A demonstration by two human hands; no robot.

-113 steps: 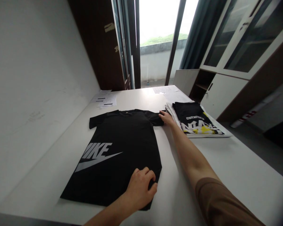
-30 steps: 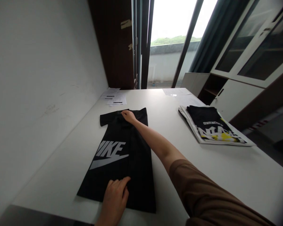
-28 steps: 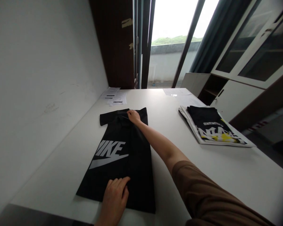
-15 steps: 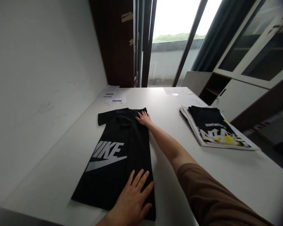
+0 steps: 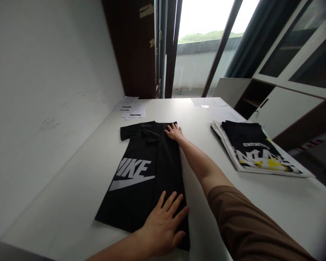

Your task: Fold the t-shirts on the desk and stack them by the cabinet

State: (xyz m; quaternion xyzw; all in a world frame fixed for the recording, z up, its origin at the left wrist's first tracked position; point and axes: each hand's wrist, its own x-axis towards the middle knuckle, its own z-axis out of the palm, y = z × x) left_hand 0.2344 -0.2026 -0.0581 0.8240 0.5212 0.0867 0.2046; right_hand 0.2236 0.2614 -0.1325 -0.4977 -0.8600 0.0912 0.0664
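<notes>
A black T-shirt (image 5: 136, 195) with grey NIKE lettering and a swoosh lies on the white table, its right side folded over lengthwise. One sleeve sticks out at the far left, while the other lies on top of the shirt near the collar. My left hand (image 5: 164, 223) rests flat on the folded part near the hem, fingers spread. Stretched out to the far right corner by the shoulder, my right hand (image 5: 174, 132) also lies on the fabric with its fingers apart.
To the right is a stack of folded shirts (image 5: 250, 134), black with white and yellow print on top. Paper sheets (image 5: 134, 108) lie at the table's back left, and more paper (image 5: 209, 103) at the back right. A wall (image 5: 57, 72) borders the left side.
The T-shirt has slid a little to the right and away over the table, with both hands flat on it. The view has shifted slightly.
</notes>
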